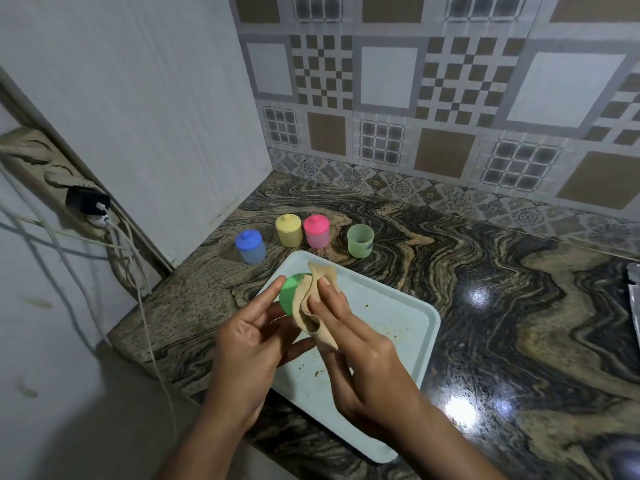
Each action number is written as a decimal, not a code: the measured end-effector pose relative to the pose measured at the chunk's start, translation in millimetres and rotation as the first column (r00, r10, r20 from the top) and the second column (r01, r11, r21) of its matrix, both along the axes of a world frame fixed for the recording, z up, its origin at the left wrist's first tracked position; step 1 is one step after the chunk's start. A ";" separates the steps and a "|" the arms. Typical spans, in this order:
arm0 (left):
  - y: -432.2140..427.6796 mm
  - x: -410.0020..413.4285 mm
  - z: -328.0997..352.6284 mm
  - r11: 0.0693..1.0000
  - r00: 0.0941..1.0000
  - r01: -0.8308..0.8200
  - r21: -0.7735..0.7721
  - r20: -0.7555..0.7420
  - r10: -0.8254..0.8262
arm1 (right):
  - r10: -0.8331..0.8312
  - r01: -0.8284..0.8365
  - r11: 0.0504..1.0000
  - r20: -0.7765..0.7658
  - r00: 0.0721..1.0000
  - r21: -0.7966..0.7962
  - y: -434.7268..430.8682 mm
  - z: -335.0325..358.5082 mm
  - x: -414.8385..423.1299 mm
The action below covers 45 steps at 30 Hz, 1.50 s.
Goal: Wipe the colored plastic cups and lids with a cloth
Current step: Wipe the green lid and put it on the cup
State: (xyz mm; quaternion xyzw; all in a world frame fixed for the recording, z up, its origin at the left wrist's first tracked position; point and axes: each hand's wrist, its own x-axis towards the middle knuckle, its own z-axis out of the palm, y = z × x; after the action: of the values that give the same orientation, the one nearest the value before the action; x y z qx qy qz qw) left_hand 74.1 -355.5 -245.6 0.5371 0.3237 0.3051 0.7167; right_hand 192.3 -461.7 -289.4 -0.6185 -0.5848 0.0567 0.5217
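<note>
My left hand (254, 337) holds a green lid (288, 293) by its edge above the pale tray (408, 327). My right hand (353, 355) presses a beige cloth (313, 306) against the lid's right side. Behind the tray on the counter stand a blue cup (250, 246), a yellow cup (289, 230) and a pink cup (316, 231), each with its lid on. A green cup (360, 241) stands open without a lid to their right.
The tray carries brown crumbs and stains. The marbled counter (502, 306) ends at a white panel (138, 116) on the left and a tiled wall (433, 98) behind. A power strip (69, 188) with chargers and cables hangs at the left.
</note>
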 end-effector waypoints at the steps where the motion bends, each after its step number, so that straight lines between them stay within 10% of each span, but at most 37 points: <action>1: 0.6 -0.9 -0.1 1.000 1.000 0.009 0.006 -0.007 -0.009 | -0.004 0.004 1.000 -0.005 1.000 -0.002 1.7 -2.6 0.5; 12: 10.8 -9.0 2.1 0.997 0.997 0.072 -0.026 -0.011 -0.073 | -0.261 0.251 0.964 -0.135 0.956 -0.088 5.2 3.2 31.7; 17: 16.4 -9.4 1.5 0.996 0.997 0.074 -0.059 -0.028 -0.075 | -0.103 0.099 0.995 -0.371 0.923 -0.030 -4.1 10.4 5.8; 26: 1.1 2.2 0.3 0.997 0.997 -0.080 -0.023 -0.018 0.080 | -0.137 0.134 0.990 -0.323 0.937 -0.032 -4.7 7.4 -1.1; 33: 3.1 8.5 6.6 0.996 0.997 -0.082 -0.040 -0.019 0.081 | -0.061 0.062 0.998 -0.006 0.998 0.032 2.5 0.9 -5.1; 45: 7.7 2.2 7.7 1.000 0.999 -0.003 0.005 -0.039 0.003 | -0.112 0.117 0.988 -0.055 0.992 0.105 9.3 1.6 3.1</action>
State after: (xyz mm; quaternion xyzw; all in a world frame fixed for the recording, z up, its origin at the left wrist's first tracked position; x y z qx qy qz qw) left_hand 76.3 -347.8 -237.9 0.5444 0.3378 0.2964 0.7083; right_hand 195.4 -452.4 -287.8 -0.6204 -0.5374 0.0101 0.5711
